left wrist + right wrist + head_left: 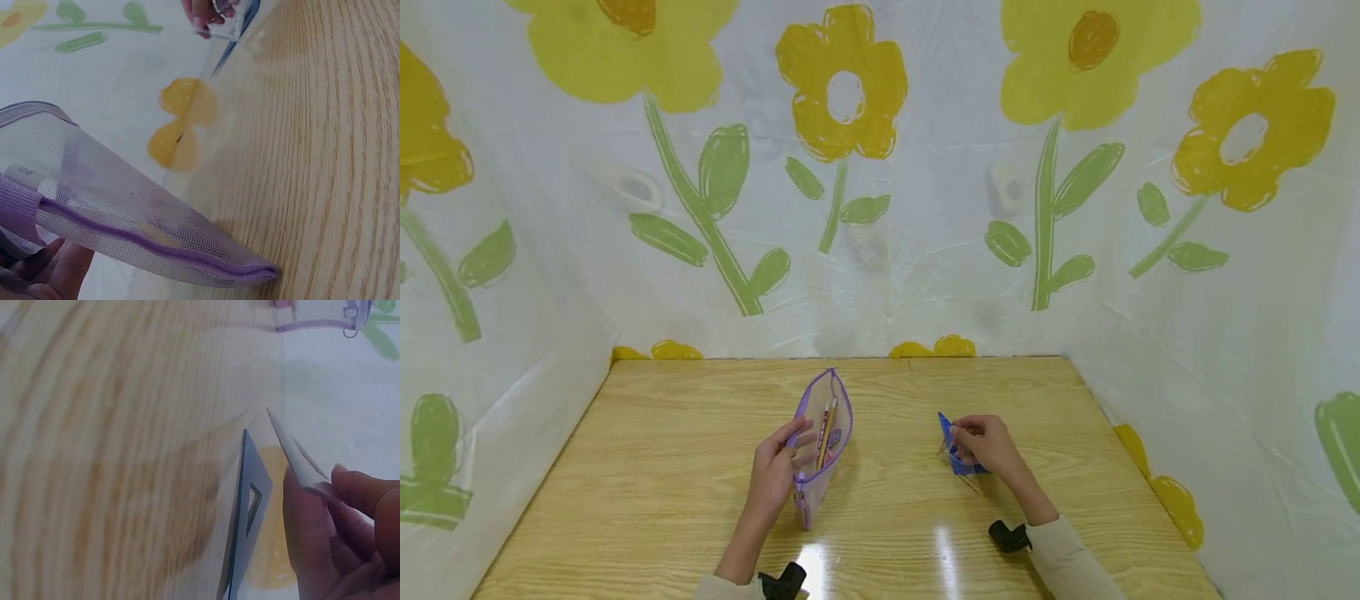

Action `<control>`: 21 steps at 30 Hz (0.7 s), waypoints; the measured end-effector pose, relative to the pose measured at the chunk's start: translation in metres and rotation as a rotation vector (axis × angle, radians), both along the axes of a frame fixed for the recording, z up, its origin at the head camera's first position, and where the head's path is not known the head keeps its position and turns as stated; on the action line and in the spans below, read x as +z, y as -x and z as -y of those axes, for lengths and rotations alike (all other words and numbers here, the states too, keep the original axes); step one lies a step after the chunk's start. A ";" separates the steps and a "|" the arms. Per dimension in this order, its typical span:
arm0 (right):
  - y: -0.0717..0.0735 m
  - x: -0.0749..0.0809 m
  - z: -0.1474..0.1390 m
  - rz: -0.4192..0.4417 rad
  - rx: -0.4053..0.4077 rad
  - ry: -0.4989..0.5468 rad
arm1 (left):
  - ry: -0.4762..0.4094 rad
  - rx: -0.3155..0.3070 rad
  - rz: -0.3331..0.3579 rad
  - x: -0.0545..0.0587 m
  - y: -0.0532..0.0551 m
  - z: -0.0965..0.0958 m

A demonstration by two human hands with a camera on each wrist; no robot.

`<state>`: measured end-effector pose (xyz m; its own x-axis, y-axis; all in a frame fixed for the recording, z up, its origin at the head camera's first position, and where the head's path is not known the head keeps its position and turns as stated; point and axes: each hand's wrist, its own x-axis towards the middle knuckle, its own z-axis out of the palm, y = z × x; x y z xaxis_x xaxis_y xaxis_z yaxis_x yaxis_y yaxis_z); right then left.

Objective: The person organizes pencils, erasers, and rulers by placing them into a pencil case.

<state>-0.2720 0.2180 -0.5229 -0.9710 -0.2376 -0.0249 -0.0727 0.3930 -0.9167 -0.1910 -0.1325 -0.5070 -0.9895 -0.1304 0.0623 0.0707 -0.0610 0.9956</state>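
My left hand (769,471) grips the near side of a mesh pencil pouch (817,497) with purple trim. The pouch gapes at the top, and pencils (824,435) plus a small dark purple item (835,437) show inside. Over the right part of the table, my right hand (991,443) pinches a clear set square (301,464) between thumb and fingers. A blue set square (945,428) is right at that hand; in the right wrist view it stands beside the fingers, its triangular cutout visible. Parts of both set squares are hidden by the hand.
The wooden table (662,467) meets white flower-print cloth (925,250) at the back and both sides. Black wrist cameras (1009,537) sit at the cuffs. Light glares off the table's near part.
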 end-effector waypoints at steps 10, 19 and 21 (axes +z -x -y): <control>-0.003 -0.002 -0.002 -0.026 -0.016 -0.019 | 0.005 -0.005 0.002 -0.001 -0.001 -0.003; -0.004 -0.002 -0.003 0.051 -0.007 0.039 | 0.008 -0.003 -0.003 0.001 0.000 -0.005; -0.005 -0.002 -0.002 0.072 0.008 0.058 | 0.001 -0.003 -0.003 0.001 0.000 -0.006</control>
<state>-0.2672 0.2204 -0.5252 -0.9653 -0.2485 -0.0801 -0.0090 0.3384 -0.9410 -0.1908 -0.1265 -0.5063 -0.9896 -0.1277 0.0654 0.0736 -0.0599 0.9955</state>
